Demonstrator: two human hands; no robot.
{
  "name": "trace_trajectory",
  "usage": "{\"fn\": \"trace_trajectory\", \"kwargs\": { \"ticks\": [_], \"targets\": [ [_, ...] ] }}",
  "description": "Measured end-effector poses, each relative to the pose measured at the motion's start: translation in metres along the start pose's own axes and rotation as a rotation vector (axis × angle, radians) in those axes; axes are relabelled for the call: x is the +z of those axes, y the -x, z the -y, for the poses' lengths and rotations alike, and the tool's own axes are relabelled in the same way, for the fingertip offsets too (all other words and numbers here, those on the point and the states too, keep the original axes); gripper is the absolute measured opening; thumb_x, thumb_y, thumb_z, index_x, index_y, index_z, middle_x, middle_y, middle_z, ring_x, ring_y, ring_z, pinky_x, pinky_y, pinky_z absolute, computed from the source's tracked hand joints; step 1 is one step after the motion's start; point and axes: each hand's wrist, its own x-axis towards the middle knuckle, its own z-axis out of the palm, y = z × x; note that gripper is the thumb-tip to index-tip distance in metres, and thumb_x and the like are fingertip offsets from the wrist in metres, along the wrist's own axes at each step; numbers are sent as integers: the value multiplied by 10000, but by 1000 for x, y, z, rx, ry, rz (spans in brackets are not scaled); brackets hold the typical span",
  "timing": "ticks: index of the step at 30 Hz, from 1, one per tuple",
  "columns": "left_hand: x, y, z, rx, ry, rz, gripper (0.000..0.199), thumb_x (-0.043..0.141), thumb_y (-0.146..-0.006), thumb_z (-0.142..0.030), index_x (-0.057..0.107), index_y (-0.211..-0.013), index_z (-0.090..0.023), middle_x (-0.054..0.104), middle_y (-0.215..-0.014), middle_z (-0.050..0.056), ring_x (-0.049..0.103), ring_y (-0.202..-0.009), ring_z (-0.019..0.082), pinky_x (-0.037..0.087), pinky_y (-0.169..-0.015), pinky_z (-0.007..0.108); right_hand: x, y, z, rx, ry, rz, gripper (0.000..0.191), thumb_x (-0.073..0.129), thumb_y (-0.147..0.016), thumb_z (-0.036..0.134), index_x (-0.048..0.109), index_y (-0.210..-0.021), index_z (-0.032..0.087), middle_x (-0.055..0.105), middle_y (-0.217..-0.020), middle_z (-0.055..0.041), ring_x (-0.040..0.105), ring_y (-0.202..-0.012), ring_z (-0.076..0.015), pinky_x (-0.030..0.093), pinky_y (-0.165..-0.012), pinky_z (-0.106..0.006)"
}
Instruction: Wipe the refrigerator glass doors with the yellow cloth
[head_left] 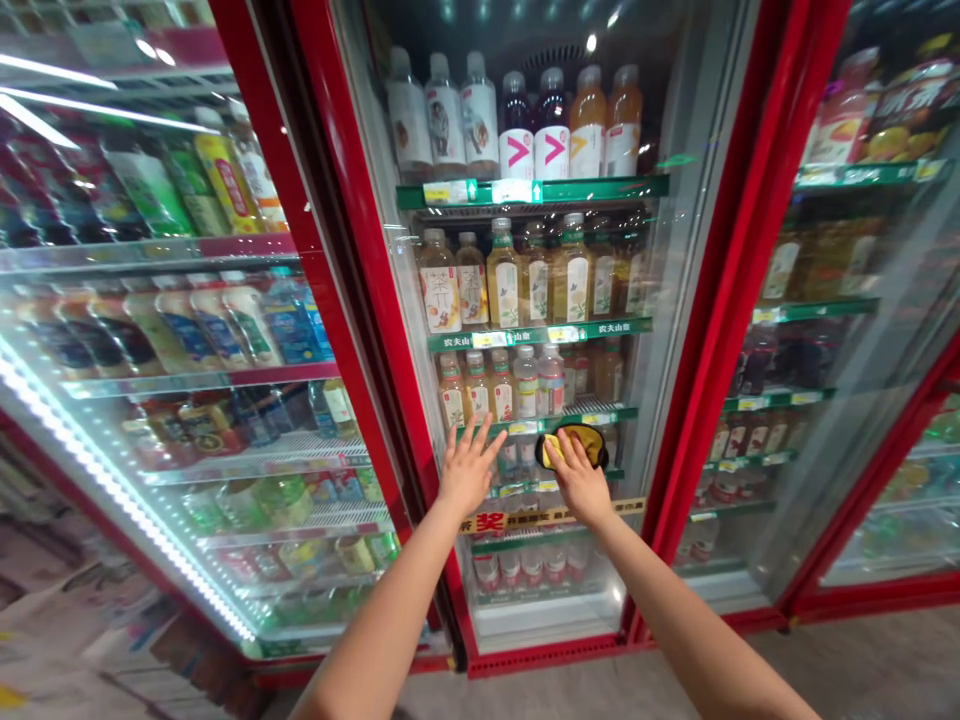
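Observation:
In the head view, a closed glass door (555, 610) with a red frame covers shelves of bottled drinks. My left hand (469, 468) lies against the glass with its fingers spread and nothing in it. To its right, my right hand (579, 478) presses a yellow cloth (553, 452) to the pane, beside a round black-rimmed yellow piece (594, 440). Whether the cloth and the round piece are joined, I cannot tell. Just below both hands, a printed strip (555, 517) with a red character runs across the door.
On the left stands another lit cooler (187, 378) with many drinks. More red-framed coolers (817, 500) continue at the right. A grey floor (862, 665) shows at the bottom right, and blurred boxes (112, 640) sit at the lower left.

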Motion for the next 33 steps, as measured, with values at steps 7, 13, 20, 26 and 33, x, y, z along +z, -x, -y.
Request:
{"fn": "trace_trajectory", "kwargs": {
  "ticks": [7,13,20,26,33],
  "targets": [
    [6,17,30,-24,57,-57,849,709,-844,-284,320,-1591,-396,93,-1731,46,84,-1594,326,187,-1270,607,-11,-43,23,350,-158,-428,763,377,-993,147,13,-1651,274,35,-1728,-156,132,-1586,-369,508,-1060,-564],
    [20,25,20,-84,104,-68,883,695,-863,-313,249,-1624,-319,56,-1733,80,67,-1594,328,225,-1267,587,12,-27,77,143,-42,-170,705,372,-996,163,169,-1633,388,47,-1739,-55,125,-1592,-343,561,-968,-593],
    [27,38,26,-170,131,-127,930,702,-858,-298,195,-1638,-305,68,-1732,87,62,-1594,337,214,-1266,606,-1,-34,64,330,-81,-251,727,352,-993,162,103,-1643,372,59,-1740,-81,145,-1588,-340,541,-978,-604],
    [23,42,24,-211,127,-99,894,703,-873,-273,228,-1628,-335,38,-1733,96,65,-1590,353,210,-1260,616,-10,-57,100,101,-2,-389,745,415,-951,123,235,-1629,373,153,-1728,-57,245,-1560,-356,517,-1028,-539],
    [27,58,37,-183,82,-78,904,719,-861,-244,242,-1619,-365,61,-1731,102,100,-1590,350,193,-1253,645,15,-28,71,-206,91,-341,646,405,-981,135,401,-1555,432,409,-1635,4,376,-1512,-263,310,-1196,-582]
  ]
}}
